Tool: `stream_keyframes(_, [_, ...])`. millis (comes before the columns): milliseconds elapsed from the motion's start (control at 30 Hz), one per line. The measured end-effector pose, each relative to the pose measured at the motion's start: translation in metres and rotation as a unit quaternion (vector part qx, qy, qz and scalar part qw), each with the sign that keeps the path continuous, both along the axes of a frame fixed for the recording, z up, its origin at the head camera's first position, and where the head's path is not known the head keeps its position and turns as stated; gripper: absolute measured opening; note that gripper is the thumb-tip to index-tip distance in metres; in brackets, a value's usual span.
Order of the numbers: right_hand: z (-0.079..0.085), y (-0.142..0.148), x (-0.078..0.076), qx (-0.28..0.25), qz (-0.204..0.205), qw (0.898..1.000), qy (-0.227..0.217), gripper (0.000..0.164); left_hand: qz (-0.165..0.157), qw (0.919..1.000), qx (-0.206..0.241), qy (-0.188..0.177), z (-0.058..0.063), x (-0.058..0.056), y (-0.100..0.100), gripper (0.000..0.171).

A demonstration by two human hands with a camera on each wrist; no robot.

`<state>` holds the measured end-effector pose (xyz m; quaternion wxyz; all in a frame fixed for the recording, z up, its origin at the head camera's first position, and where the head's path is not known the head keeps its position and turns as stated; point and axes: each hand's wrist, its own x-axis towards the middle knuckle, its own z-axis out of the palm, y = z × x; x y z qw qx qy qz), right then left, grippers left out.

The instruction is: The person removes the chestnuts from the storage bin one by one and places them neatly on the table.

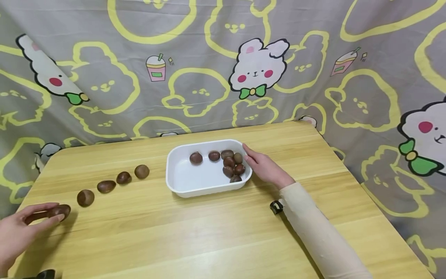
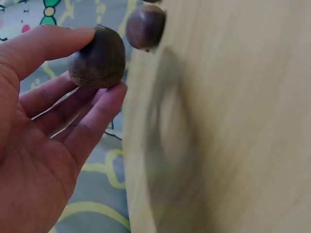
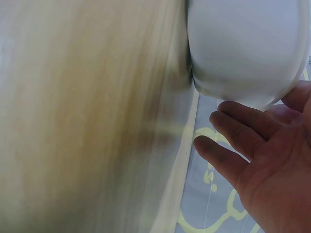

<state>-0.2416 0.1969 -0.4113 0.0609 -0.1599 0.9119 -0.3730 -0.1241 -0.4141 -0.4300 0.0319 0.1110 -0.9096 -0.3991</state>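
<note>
Four loose chestnuts (image 1: 106, 186) lie in a slanting row on the wooden table (image 1: 209, 232), running from near its left edge inward and towards the far edge, with small gaps between them; they occupy the stretch between the left hand (image 1: 22, 228) and the white tray (image 1: 198, 190). By the table's left edge, at the row's near end, that hand pinches the held chestnut (image 1: 64, 209) between thumb and fingertips, apparently raised off the wood. The tray sits nearer the far edge, around its middle, its chestnuts (image 1: 229, 162) mostly crowded into the right end; the near wall partly hides one of these. At the tray's right end the right hand (image 1: 263, 166) touches the rim, its fingers fairly straight and, in the right wrist view, spread apart. A pale sleeve (image 1: 313, 224) reaches in across the table's right half, a small black object (image 1: 276, 207) beside the cuff. Patterned cloth (image 1: 195, 50) hangs behind the far edge.
</note>
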Motion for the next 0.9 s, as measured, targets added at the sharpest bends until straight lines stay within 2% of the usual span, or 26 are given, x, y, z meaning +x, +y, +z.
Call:
stream_keyframes(133, [0.0006, 0.0004, 0.0009, 0.002, -0.008, 1.0, -0.001, 0.047, -0.005, 0.9957, -0.075, -0.054, -0.0018, -0.0034, -0.002, 0.058])
stream_keyframes(200, [0.0004, 0.0004, 0.0009, 0.0, -0.006, 1.0, -0.003, 0.047, -0.009, 0.9919, -0.107, -0.067, -0.0003, -0.0059, -0.0012, 0.068])
stream_keyframes(267, [-0.0001, -0.0001, 0.0004, -0.003, -0.003, 1.0, -0.004, 0.047, -0.017, 0.9902, -0.119, -0.071, 0.0002, -0.007, -0.0009, 0.07])
stream_keyframes(500, [-0.0005, -0.0013, -0.0003, -0.004, -0.001, 1.0, -0.001, 0.047, -0.032, 0.9894, -0.122, -0.072, -0.0039, -0.0074, -0.0032, 0.069])
stream_keyframes(667, [-0.0013, -0.0014, -0.0003, -0.004, 0.001, 1.0, -0.001, 0.047, -0.029, 0.9875, -0.132, -0.081, -0.003, -0.0077, -0.0016, 0.071])
stream_keyframes(900, [-0.0027, 0.0004, -0.0014, -0.005, 0.002, 1.0, -0.001, 0.047, -0.062, 0.9881, -0.102, -0.097, -0.0043, -0.0065, -0.0047, 0.078])
